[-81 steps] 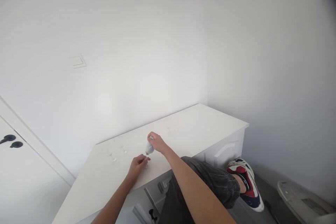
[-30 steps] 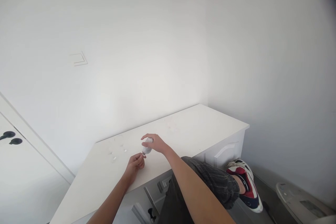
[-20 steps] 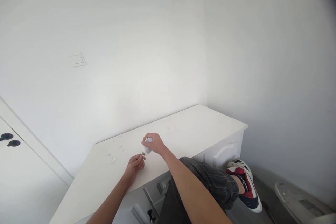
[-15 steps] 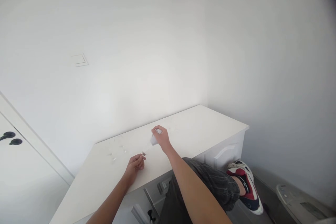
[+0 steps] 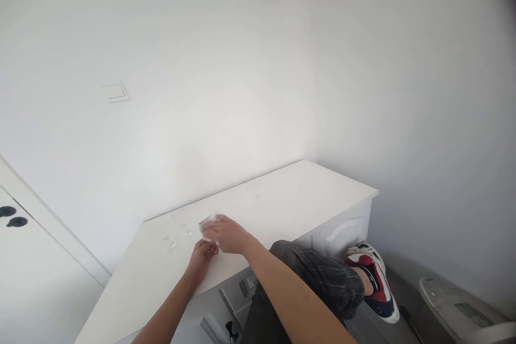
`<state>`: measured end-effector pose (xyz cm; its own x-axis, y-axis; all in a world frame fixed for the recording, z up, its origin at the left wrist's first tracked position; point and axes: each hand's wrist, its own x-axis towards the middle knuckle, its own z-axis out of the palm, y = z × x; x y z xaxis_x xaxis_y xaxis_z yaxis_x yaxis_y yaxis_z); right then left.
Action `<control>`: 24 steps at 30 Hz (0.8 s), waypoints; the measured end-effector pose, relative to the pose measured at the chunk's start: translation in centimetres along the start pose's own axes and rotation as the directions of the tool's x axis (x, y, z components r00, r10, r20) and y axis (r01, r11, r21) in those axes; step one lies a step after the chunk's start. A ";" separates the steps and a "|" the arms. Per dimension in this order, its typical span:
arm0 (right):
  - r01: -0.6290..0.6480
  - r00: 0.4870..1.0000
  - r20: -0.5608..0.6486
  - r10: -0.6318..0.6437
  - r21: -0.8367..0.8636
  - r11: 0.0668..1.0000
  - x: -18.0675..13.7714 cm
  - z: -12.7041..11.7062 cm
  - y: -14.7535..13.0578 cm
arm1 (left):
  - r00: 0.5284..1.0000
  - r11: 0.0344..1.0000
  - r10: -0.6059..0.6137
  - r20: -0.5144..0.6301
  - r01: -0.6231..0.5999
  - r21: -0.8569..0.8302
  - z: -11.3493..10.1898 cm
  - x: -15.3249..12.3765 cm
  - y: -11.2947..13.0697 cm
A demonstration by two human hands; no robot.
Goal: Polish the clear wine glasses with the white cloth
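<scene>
My right hand is closed around a small white object, blurred by motion, whose kind I cannot make out. It is held just above my left hand, the two nearly touching. Near the cabinet's front edge, my left hand rests low over the white top, thumb and fingers pinched together. Whatever is in that pinch is mostly hidden by the fingers. To the left lie several small clear or whitish pieces, too small to name. More faint small pieces lie farther back, toward the wall.
A bare white wall rises behind the cabinet, with a flush switch plate on it. My bent leg and sneaker are by the cabinet front. A pale appliance stands at lower right; a door with black handles is left.
My right hand has moved left and down with the white object, from a short distance away to right over my left hand. The small brownish tip that showed at my left fingers is now hidden.
</scene>
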<state>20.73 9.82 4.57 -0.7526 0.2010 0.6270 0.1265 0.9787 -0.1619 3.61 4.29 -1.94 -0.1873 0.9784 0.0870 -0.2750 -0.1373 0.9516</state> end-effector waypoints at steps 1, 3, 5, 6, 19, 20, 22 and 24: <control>0.047 0.998 0.047 -0.046 -0.031 0.998 0.1 0.5 -0.2 | 0.999 1.000 0.009 -0.031 -0.009 -0.002 -0.2 0.2 -0.2; 0.058 0.997 0.055 -0.053 -0.076 0.995 0.2 1.1 -0.4 | 0.998 1.000 0.019 -0.059 -0.020 -0.006 -0.4 0.3 -0.4; -0.002 1.000 -0.004 0.001 -0.103 0.995 0.3 1.1 -0.5 | 1.000 1.000 0.011 -0.011 -0.011 0.004 -0.2 0.2 -0.3; -0.047 0.998 -0.046 0.043 -0.107 0.993 0.3 0.9 -0.5 | 0.999 1.000 0.006 0.031 -0.006 0.018 0.0 0.1 -0.1; -0.269 0.949 -0.161 0.273 0.044 0.962 -0.2 0.2 -0.3 | 0.985 0.981 -0.047 0.167 0.014 0.192 1.2 -0.9 1.2; -0.207 0.972 -0.115 0.205 -0.005 0.978 -0.2 0.3 -0.4 | 0.986 0.982 -0.047 0.163 0.016 0.189 1.1 -0.8 1.0; -0.180 0.982 -0.075 0.175 -0.069 0.981 -0.2 0.5 -0.4 | 0.985 0.980 -0.051 0.164 0.017 0.199 1.1 -0.7 0.8; -0.308 0.946 -0.124 0.300 -0.051 0.950 -0.1 0.5 -0.1 | 0.979 0.970 -0.067 0.192 0.019 0.240 1.2 -0.8 0.8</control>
<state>20.43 9.71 4.14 -0.5935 0.4889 0.6393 0.3850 0.8700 -0.3080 4.62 3.56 -0.89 0.0164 0.9968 0.0787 -0.0437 -0.0779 0.9960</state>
